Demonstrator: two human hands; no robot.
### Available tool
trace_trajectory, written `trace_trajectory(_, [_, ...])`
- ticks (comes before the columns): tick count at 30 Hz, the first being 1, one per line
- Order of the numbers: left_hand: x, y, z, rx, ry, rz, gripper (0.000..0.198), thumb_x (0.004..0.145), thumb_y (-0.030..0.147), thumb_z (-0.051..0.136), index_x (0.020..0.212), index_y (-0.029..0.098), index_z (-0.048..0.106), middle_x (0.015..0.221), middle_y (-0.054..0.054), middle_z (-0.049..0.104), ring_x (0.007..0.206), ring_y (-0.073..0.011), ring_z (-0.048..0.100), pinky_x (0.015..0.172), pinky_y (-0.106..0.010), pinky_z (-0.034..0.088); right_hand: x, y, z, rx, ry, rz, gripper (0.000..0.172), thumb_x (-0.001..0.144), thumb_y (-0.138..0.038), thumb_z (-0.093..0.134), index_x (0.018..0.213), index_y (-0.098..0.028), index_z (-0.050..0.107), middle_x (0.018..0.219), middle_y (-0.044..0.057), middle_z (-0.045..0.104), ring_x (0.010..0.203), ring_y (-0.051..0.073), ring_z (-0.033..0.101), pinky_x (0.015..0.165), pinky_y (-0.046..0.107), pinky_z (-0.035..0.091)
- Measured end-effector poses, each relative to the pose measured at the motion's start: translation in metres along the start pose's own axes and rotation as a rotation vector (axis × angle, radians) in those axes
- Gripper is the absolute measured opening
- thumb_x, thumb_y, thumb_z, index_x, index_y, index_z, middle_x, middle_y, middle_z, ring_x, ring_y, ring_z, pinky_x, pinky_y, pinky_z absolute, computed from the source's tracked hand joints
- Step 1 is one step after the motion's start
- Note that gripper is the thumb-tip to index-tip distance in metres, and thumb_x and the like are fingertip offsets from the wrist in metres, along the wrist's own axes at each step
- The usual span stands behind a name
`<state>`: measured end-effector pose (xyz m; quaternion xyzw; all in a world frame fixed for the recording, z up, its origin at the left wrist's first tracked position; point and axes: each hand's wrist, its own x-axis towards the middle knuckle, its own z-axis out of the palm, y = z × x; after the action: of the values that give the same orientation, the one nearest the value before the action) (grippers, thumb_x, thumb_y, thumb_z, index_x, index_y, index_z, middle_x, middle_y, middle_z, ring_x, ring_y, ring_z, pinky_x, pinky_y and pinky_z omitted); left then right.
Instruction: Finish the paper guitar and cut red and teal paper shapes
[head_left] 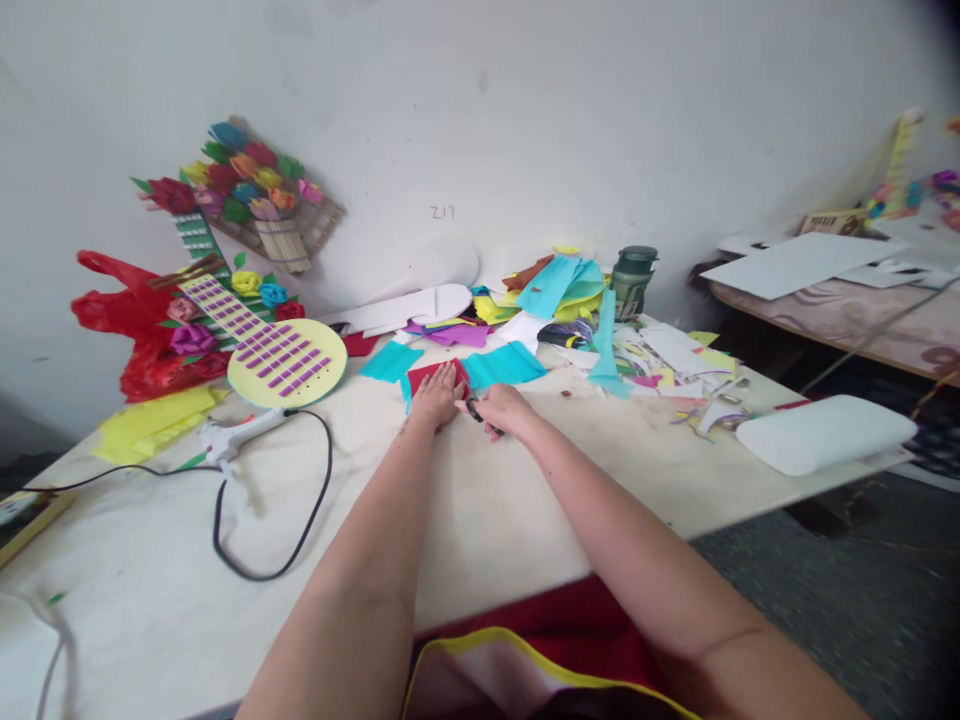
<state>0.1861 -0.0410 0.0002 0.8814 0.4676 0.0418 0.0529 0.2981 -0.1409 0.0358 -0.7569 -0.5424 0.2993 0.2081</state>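
My left hand [437, 393] lies flat with fingers stretched out on a red piece of paper [454, 372]. A bit of blue paper shows at that red piece's left edge. Closed around dark-handled scissors [474, 409], my right hand [506, 410] is just to the right of the left one. The scissors' blades are mostly hidden near the red paper. Beyond the hands, a blue paper piece [505, 366] lies on the right and another blue paper piece [391, 361] on the left.
A glue gun [244, 432] with a looped black cord lies left on the table [360, 560]. Behind it stands a yellow paper guitar [289, 362] beside paper flowers. Coloured paper [562, 285], a green bottle [634, 280], scraps and a white paper roll [825, 432] are at the back and right.
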Motion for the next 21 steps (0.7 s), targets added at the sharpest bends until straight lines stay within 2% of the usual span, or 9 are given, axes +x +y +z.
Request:
trace_trajectory(5, [-0.0031, 0.0009, -0.0021, 0.010, -0.001, 0.004, 0.058, 0.091, 0.037, 0.018, 0.144, 0.014, 0.018, 0.152, -0.006, 0.013, 0.139, -0.0157, 0.010, 0.113, -0.035, 0.011, 0.0029, -0.0029, 0.0002, -0.052, 0.016, -0.005, 0.054, 0.071, -0.065, 0.051, 0.056, -0.014, 0.061, 0.048, 0.007, 0.062, 0.043, 0.015, 0.058, 0.046, 0.024, 0.042])
trace_trajectory(14, [-0.0036, 0.0020, -0.0030, 0.018, 0.008, 0.009, 0.059, 0.090, 0.037, 0.020, 0.144, 0.014, 0.018, 0.152, -0.007, 0.014, 0.139, -0.0174, 0.011, 0.112, -0.037, 0.013, 0.0025, -0.0012, 0.0022, -0.083, 0.081, 0.003, 0.055, 0.073, -0.067, 0.049, 0.072, -0.014, 0.066, 0.052, 0.005, 0.064, 0.041, 0.014, 0.058, 0.047, 0.024, 0.042])
trace_trajectory(21, [-0.0037, 0.0024, -0.0035, 0.005, -0.020, -0.001, 0.060, 0.091, 0.038, 0.017, 0.145, 0.011, 0.016, 0.152, -0.007, 0.012, 0.139, -0.0152, 0.007, 0.113, -0.035, 0.008, 0.0003, -0.0006, 0.0022, -0.059, 0.095, -0.003, 0.052, 0.073, -0.065, 0.052, 0.071, -0.015, 0.064, 0.056, 0.004, 0.065, 0.041, 0.013, 0.059, 0.046, 0.022, 0.040])
